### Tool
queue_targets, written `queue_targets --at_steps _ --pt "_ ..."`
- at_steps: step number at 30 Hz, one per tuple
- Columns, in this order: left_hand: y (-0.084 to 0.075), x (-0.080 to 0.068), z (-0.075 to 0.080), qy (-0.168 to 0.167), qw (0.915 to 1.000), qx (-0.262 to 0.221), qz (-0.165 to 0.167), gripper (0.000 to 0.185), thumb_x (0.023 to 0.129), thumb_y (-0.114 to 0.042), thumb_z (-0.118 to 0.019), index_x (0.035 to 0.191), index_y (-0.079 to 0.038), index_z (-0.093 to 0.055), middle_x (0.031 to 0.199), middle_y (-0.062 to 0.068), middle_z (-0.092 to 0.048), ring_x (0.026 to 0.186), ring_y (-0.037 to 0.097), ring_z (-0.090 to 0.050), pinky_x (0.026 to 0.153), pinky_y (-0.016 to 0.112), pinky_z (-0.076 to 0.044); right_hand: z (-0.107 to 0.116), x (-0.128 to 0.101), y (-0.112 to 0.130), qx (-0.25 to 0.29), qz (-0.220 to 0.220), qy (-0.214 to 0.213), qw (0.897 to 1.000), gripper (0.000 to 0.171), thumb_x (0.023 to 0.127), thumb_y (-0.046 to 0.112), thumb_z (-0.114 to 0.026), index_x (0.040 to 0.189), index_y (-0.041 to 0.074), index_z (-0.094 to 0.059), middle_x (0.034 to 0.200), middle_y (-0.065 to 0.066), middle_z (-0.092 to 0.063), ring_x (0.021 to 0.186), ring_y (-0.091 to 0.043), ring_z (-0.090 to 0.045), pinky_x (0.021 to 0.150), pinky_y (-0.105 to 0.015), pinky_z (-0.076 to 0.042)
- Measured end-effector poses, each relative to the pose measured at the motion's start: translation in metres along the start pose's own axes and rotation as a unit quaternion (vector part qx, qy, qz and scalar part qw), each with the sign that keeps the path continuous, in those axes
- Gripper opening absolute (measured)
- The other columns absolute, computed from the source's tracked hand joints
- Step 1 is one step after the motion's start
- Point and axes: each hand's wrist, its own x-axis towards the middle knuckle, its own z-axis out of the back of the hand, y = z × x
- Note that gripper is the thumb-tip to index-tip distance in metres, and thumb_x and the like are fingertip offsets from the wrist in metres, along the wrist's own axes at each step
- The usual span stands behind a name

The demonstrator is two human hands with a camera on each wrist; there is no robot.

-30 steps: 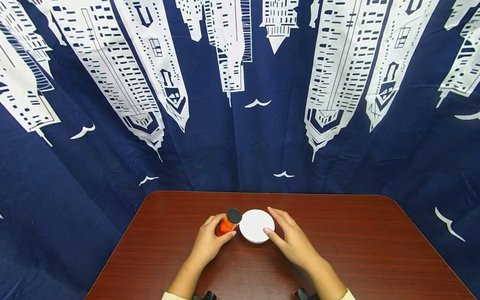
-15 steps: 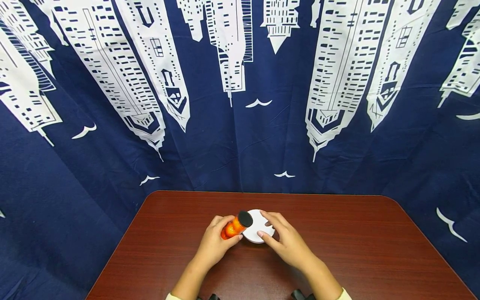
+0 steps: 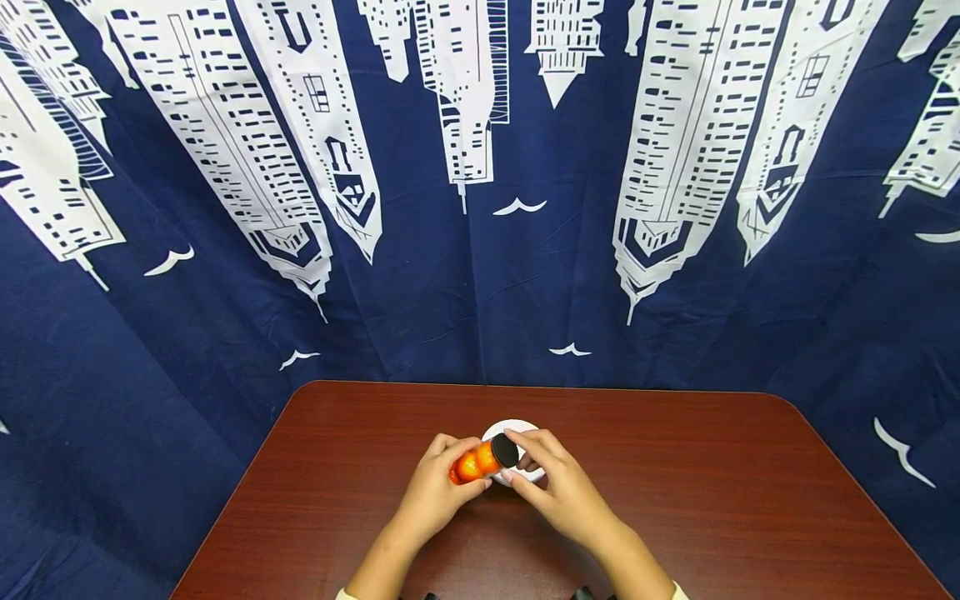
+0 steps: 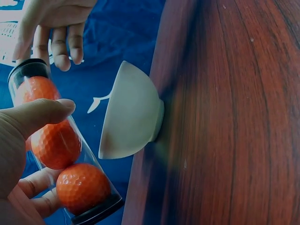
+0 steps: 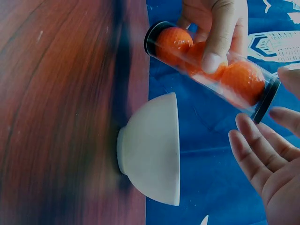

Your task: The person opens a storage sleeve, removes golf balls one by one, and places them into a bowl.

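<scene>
My left hand [image 3: 433, 492] grips a clear plastic tube of orange golf balls [image 3: 476, 463], thumb across its side. Black caps close both ends, and three dimpled balls show inside in the left wrist view. The tube is held tilted above the table, its upper cap [image 3: 505, 451] toward my right hand [image 3: 564, 487]. That hand's thumb and fingers spread around this cap without a clear grip; whether a fingertip touches it I cannot tell. Behind and below the tube a white bowl [image 5: 152, 150] stands upright on the table, partly hidden from the head view by tube and right hand.
The brown wood-grain table [image 3: 712, 483] extends to both sides of the hands. Beyond its back edge hangs a dark blue cloth [image 3: 420, 317] printed with white buildings and birds.
My left hand has lifted and tipped the tube rightward, so its cap now overlaps the bowl in the head view. My right hand has moved left to the cap, its fingers closer together.
</scene>
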Motion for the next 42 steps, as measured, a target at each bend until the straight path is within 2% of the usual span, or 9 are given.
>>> queue_targets --at_steps 4,9,18,23,26,29,35,39,42 --pt "-0.003 -0.001 -0.001 0.009 0.9999 0.008 -0.002 0.05 0.078 -0.023 -0.088 0.125 -0.021 -0.07 0.108 -0.004 -0.057 0.098 0.014 -0.06 0.09 0.039 -0.046 -0.002 -0.001 0.0 -0.001 -0.019 -0.013 1.0 0.05 0.091 0.021 -0.076 0.139 0.016 -0.061 0.111 0.003 -0.058 0.082 -0.006 -0.059 0.068 -0.023 -0.056" --pt "-0.005 -0.004 -0.002 0.016 0.9998 0.012 0.001 0.048 0.078 -0.024 -0.088 0.123 -0.024 -0.071 0.109 -0.005 -0.056 0.101 0.016 -0.058 0.092 0.046 -0.039 -0.003 -0.002 0.001 -0.017 -0.029 -0.019 0.999 0.04 0.09 0.023 -0.078 0.127 0.014 -0.067 0.103 0.003 -0.059 0.076 -0.009 -0.058 0.065 -0.024 -0.055" --pt "-0.001 -0.005 -0.002 0.039 0.9991 -0.008 -0.016 0.047 0.078 -0.021 -0.088 0.122 -0.025 -0.071 0.11 -0.006 -0.054 0.108 0.015 -0.054 0.09 0.03 -0.052 0.004 -0.004 0.001 0.017 -0.022 -0.008 1.0 0.037 0.086 0.014 -0.081 0.12 0.009 -0.069 0.102 0.003 -0.064 0.075 -0.006 -0.063 0.066 -0.024 -0.058" --pt "0.001 -0.004 -0.002 0.06 0.9976 -0.03 -0.016 0.048 0.079 -0.02 -0.088 0.123 -0.024 -0.071 0.111 -0.006 -0.053 0.106 0.014 -0.056 0.091 0.028 -0.053 0.009 -0.004 0.002 0.061 -0.054 0.009 0.997 0.036 0.088 0.019 -0.079 0.121 0.006 -0.07 0.104 -0.001 -0.067 0.077 -0.003 -0.064 0.069 -0.023 -0.06" --pt "0.003 -0.004 -0.001 0.054 0.9975 -0.044 -0.016 0.048 0.077 -0.018 -0.088 0.122 -0.022 -0.071 0.11 -0.005 -0.055 0.104 0.015 -0.059 0.09 0.027 -0.053 0.013 -0.003 0.004 0.098 -0.075 0.009 0.992 0.035 0.089 0.016 -0.078 0.121 0.005 -0.07 0.105 -0.005 -0.069 0.08 -0.005 -0.067 0.072 -0.023 -0.06" --pt "0.004 -0.004 0.0 0.041 0.9974 -0.057 -0.018 0.049 0.076 -0.017 -0.089 0.121 -0.019 -0.072 0.109 -0.005 -0.057 0.101 0.015 -0.062 0.088 0.026 -0.053 0.016 -0.001 0.005 0.12 -0.075 0.003 0.99 0.035 0.089 0.014 -0.078 0.121 0.005 -0.07 0.105 -0.006 -0.069 0.082 -0.006 -0.067 0.074 -0.023 -0.06" --pt "0.005 -0.002 0.002 0.027 0.9977 -0.062 0.005 0.049 0.076 -0.02 -0.089 0.121 -0.023 -0.071 0.109 -0.007 -0.057 0.102 0.014 -0.061 0.09 0.027 -0.052 0.02 0.001 0.001 0.071 -0.051 -0.012 0.996 0.037 0.089 0.018 -0.079 0.125 0.012 -0.069 0.107 -0.002 -0.067 0.082 -0.006 -0.064 0.075 -0.025 -0.06" --pt "0.005 0.0 0.003 0.015 0.9966 -0.074 0.032 0.049 0.076 -0.023 -0.09 0.12 -0.027 -0.07 0.11 -0.007 -0.057 0.104 0.014 -0.06 0.093 0.029 -0.052 0.025 0.002 -0.008 0.017 -0.057 -0.032 0.998 0.043 0.087 0.016 -0.08 0.129 0.017 -0.068 0.108 0.001 -0.065 0.083 -0.006 -0.062 0.075 -0.026 -0.06" --pt "0.005 0.001 0.003 0.005 0.9951 -0.088 0.045 0.048 0.076 -0.024 -0.09 0.12 -0.028 -0.07 0.111 -0.006 -0.057 0.105 0.014 -0.059 0.094 0.029 -0.052 0.029 0.002 -0.016 -0.028 -0.076 -0.048 0.996 0.047 0.085 0.015 -0.082 0.13 0.015 -0.067 0.107 0.002 -0.064 0.082 -0.008 -0.062 0.074 -0.026 -0.059"
